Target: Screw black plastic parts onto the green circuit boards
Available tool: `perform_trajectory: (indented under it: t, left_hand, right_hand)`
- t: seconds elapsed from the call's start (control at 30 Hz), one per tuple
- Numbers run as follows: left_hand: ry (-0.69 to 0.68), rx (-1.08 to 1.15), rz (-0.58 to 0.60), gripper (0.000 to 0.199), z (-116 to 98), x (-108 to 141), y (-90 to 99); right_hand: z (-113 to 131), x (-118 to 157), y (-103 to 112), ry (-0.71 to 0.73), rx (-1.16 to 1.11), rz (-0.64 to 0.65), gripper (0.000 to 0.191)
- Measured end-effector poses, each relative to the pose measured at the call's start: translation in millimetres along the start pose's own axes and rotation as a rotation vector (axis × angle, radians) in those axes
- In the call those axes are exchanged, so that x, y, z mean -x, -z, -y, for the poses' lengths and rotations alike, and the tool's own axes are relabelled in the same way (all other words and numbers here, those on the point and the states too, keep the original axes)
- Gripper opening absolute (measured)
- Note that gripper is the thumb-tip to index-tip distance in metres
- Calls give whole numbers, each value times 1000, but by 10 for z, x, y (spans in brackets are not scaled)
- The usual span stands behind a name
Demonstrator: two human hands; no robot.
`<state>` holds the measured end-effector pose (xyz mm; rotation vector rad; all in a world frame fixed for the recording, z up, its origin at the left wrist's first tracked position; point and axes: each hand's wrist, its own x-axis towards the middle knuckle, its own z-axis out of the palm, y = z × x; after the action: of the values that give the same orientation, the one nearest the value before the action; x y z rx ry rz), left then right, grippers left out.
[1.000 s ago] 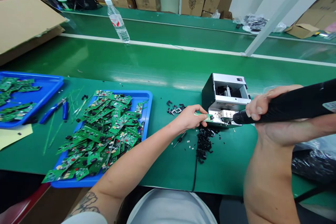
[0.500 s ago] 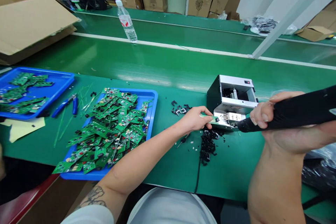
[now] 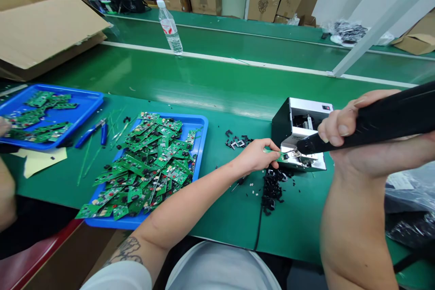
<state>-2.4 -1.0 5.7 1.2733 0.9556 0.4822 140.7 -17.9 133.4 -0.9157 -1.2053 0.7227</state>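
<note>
My left hand [image 3: 261,155] pinches a green circuit board [image 3: 281,157] by its near end, at the front ledge of a silver-and-black screw feeder [image 3: 282,120]. Wrapped in my right hand [image 3: 353,131] is a black electric screwdriver [image 3: 370,122], pointing left. Its tip end is just above the board's far end and the feeder's ledge; whether the bit touches the board I cannot tell. Small black plastic parts [image 3: 272,186] lie heaped on the table below the feeder. More black clips [image 3: 238,140] are scattered left of it.
A blue tray [image 3: 203,145] piled with circuit boards stands left of my forearm. Farther left are blue-handled cutters [image 3: 90,134], a second blue tray [image 3: 86,108] and a co-worker's hand [image 3: 4,126]. A water bottle [image 3: 170,29] stands beyond. A black cable [image 3: 258,231] runs toward the table's front edge.
The screwdriver's tip has moved up and left, from the feeder's front edge to above the board's end. My left hand still holds the board there. A co-worker's hand has appeared at the left tray.
</note>
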Motion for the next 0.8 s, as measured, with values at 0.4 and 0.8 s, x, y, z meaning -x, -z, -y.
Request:
perform_trajectory:
  t: [0.4, 0.8]
  left_hand:
    - [7, -22, -15, 22, -8, -2, -10]
    - [-29, -94, -35, 27, 51, -34, 10]
  right_hand:
    - [-142, -70, 27, 117, -104, 82, 68]
    - [-31, 79, -107, -12, -93, 50, 62]
